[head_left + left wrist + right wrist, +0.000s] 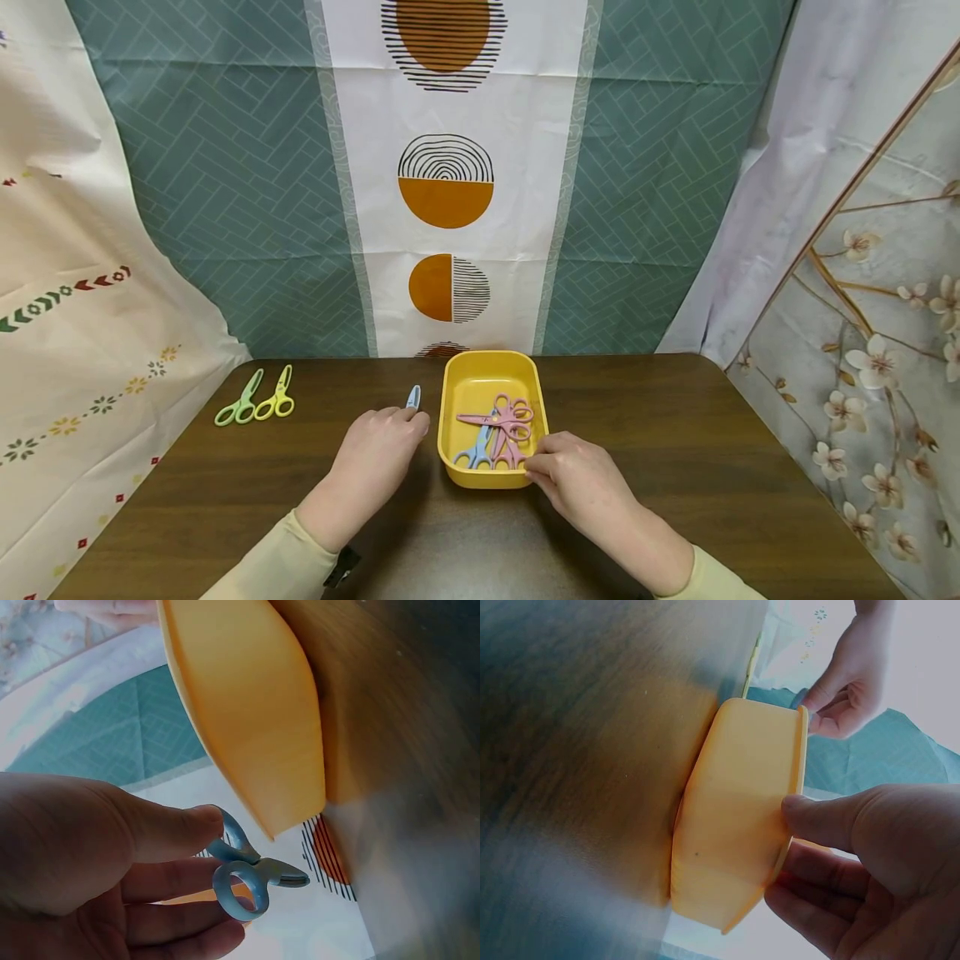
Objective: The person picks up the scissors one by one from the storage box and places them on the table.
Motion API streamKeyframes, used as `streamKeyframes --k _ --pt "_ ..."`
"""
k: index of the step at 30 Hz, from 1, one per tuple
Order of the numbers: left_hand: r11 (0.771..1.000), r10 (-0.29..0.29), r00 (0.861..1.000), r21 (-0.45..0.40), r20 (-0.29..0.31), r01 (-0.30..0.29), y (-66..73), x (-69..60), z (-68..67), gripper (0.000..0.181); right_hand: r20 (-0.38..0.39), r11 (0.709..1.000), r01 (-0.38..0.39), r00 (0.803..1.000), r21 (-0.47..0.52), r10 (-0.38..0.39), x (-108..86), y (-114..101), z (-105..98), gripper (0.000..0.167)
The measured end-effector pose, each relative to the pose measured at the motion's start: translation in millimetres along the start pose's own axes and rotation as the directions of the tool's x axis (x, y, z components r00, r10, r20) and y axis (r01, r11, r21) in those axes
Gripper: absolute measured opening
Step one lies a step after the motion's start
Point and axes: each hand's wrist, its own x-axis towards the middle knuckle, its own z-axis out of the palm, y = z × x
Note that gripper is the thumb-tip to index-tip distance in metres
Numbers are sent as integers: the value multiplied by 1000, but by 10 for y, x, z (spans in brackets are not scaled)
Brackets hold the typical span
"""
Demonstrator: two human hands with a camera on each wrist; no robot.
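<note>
My left hand (386,450) holds a pair of blue scissors (255,881) by the handle loops, just left of a yellow plastic tray (491,361). In the head view only the tip of those blue scissors shows beyond the fingers. Thumb and fingers of my right hand (585,479) pinch the tray's rim at its near right corner; the right wrist view shows the thumb on the tray's outer wall (739,765). Inside the tray, pink scissors (517,423) lie across another pair of blue scissors (480,450), with more pink scissors (509,454) partly hidden underneath.
Green scissors (242,408) and yellow scissors (277,403) lie side by side at the far left of the brown wooden table (675,433). Patterned cloths hang behind the table (255,208) and on both sides.
</note>
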Motion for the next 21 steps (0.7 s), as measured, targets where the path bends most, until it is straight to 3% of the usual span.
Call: streamKeyframes --k 21 --pt "1000 -5 998 21 61 4 -67 -101 148 32 6 1000 -6 1000 -3 6 -1 -3 -2 12"
